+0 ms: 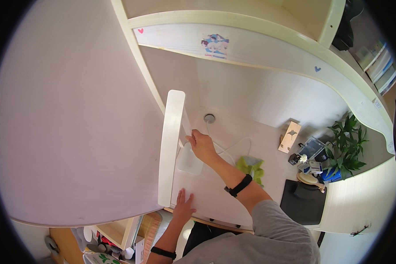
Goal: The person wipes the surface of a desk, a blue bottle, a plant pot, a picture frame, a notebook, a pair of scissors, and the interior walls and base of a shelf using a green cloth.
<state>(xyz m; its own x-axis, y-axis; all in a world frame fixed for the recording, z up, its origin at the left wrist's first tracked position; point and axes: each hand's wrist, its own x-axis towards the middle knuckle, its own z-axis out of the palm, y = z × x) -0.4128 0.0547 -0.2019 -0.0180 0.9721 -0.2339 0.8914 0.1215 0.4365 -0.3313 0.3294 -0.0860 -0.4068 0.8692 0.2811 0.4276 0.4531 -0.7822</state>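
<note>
A white desk lamp stands at the left side of the pale desk, with a long flat head (172,148), a slim stem (186,127) and a rounded base (190,162). My right hand (201,145) is at the lower stem just above the base, fingers curled; whether it grips the stem is not clear. My left hand (183,208) rests with fingers apart on the desk's front edge, below the base, holding nothing. A green and grey cloth (251,166) lies crumpled right of my right forearm. A white cable (229,151) runs from the round desk grommet (209,118) over the desktop.
On the right are a wooden block with cutouts (289,137), clear organizers (312,148), a hairbrush (307,178), a leafy plant (348,145) and a black mat (300,204). A wall rises at left. A curved shelf board (260,52) spans above. An open drawer (118,229) is lower left.
</note>
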